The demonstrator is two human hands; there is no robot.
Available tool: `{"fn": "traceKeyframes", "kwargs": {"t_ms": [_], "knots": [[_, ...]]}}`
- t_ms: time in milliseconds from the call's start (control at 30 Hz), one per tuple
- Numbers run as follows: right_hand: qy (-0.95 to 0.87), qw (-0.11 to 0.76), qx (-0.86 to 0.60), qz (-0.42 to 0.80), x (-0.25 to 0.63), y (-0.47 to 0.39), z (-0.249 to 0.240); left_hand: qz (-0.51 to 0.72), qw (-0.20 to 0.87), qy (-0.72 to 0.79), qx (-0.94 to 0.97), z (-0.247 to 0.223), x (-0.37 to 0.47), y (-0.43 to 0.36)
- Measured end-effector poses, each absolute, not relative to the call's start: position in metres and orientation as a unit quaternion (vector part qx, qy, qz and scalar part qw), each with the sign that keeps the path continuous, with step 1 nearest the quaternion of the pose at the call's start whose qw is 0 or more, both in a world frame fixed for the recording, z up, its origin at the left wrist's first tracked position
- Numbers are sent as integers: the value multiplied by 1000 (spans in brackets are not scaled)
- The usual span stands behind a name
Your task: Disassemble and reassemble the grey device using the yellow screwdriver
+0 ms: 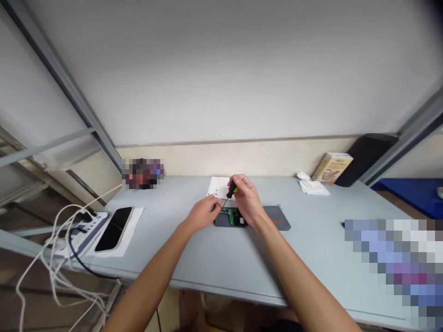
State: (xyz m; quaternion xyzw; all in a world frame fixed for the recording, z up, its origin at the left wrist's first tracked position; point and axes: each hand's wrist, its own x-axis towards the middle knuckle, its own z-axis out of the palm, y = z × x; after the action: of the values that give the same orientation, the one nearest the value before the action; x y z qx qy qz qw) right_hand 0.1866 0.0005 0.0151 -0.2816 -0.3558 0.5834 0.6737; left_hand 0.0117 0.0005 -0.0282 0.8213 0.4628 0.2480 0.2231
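My right hand [248,201] is closed round the black and yellow handle of a screwdriver [230,189]. Its thin shaft slants down and left to the near-left part of a green circuit board [231,216], set in a flat dark grey device. Pinched fingers of my left hand [203,213] are by the screwdriver's tip at the device's left end; what they hold, if anything, is hidden. To the right, partly behind my right wrist, lies a flat grey cover [279,216]. Behind the hands, small dark bits, seemingly screws, lie on a white sheet of paper [218,183].
On the left are a phone [114,229] on white paper and a power strip [83,237] with tangled cables [55,276]. A yellow box [331,168], crumpled tissues [313,187] and a black upright object [365,159] stand at the back right. A wall borders the table [207,258].
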Motion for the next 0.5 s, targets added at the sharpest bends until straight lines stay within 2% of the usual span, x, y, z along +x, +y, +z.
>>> {"fn": "traceKeyframes", "kwargs": {"t_ms": [500], "knots": [[-346,686,-288,571,186,2,14,243,224,471,818,-27,13,1]]}}
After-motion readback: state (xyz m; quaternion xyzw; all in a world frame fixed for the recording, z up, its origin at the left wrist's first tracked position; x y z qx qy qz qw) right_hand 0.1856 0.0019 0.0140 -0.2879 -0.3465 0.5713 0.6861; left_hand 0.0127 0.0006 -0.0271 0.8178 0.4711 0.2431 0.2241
